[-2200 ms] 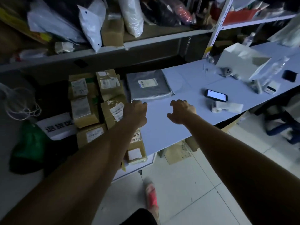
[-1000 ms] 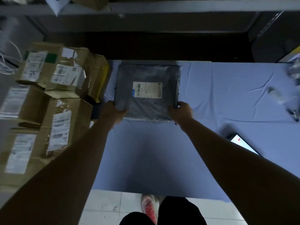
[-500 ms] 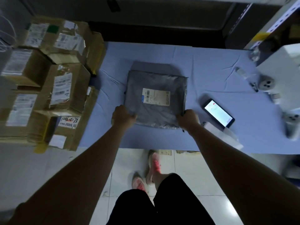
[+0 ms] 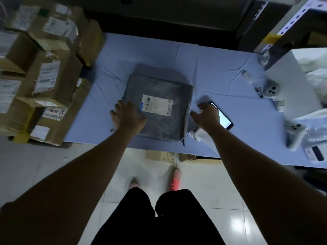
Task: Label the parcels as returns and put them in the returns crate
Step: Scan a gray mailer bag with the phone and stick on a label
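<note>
Grey parcel [image 4: 159, 110] lies flat on the bench [image 4: 221, 76] near its front edge, white label up, print too small to read. Left hand [image 4: 128, 115] lies spread, palm down, over the parcel's left edge; right hand [image 4: 206, 114] hovers just right of it with fingers loosely apart, gripping nothing visible, and covers part of a lit phone [image 4: 223, 119] and a white object I cannot identify. Boxes [image 4: 44, 76] at left are cut off by the frame; dim light and blur obscure the small items at right.

Left hand [image 4: 128, 117] flat on grey parcel [image 4: 159, 105]; right hand [image 4: 206, 116] over phone [image 4: 223, 119].
</note>
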The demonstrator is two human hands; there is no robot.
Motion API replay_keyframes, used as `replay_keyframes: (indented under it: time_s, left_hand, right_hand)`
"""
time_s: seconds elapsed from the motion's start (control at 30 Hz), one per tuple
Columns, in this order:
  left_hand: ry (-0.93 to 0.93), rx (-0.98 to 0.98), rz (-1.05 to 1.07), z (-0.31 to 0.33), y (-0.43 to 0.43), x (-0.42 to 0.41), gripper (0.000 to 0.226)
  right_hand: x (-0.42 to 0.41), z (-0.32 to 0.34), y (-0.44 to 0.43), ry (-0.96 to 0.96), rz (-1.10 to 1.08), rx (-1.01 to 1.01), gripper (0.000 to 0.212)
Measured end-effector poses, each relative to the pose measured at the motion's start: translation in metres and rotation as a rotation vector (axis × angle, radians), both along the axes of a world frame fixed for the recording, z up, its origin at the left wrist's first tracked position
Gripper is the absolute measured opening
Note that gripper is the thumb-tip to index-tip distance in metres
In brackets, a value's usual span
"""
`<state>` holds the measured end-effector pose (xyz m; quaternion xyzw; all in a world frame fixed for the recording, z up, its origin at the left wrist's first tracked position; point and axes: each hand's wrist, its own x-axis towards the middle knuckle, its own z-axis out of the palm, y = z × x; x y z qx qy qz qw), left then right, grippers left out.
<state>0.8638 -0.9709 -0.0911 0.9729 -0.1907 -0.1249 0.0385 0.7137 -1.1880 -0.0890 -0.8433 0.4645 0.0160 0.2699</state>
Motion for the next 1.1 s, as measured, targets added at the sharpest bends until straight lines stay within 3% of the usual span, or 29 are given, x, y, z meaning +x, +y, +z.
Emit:
replay_keyframes:
  time_s: [0.17, 0.3, 0.47, 0.7, 0.87, 1.1]
  left_hand:
    - [0.066, -0.113, -0.091, -0.016, -0.035, -0.020, 0.079]
    - [0.051, -0.034, -0.056, -0.026, -0.051, -0.033, 0.096]
    - [-0.003, -0.042, 0.000, -0.029, -0.063, -0.036, 0.105]
    - [-0.013, -0.077, 0.003, -0.020, -0.061, -0.036, 0.092]
    - [0.026, -0.039, -0.221, -0.010, -0.051, -0.036, 0.065]
    - [0.051, 0.059, -0.398, -0.013, -0.037, -0.027, 0.055]
  right_hand:
    - [-0.014, -0.016, -0.052, 0.202, 0.051, -0.053, 0.065]
    - [-0.022, -0.035, -0.080, 0.271, 0.080, 0.009, 0.086]
    - [-0.021, -0.044, -0.097, 0.309, 0.117, 0.017, 0.087]
    - [-0.019, -0.034, -0.104, 0.348, 0.170, 0.038, 0.083]
    - [0.011, 0.002, -0.095, 0.249, 0.009, -0.042, 0.083]
    - [0.057, 0.043, -0.026, 0.120, 0.337, -0.086, 0.077]
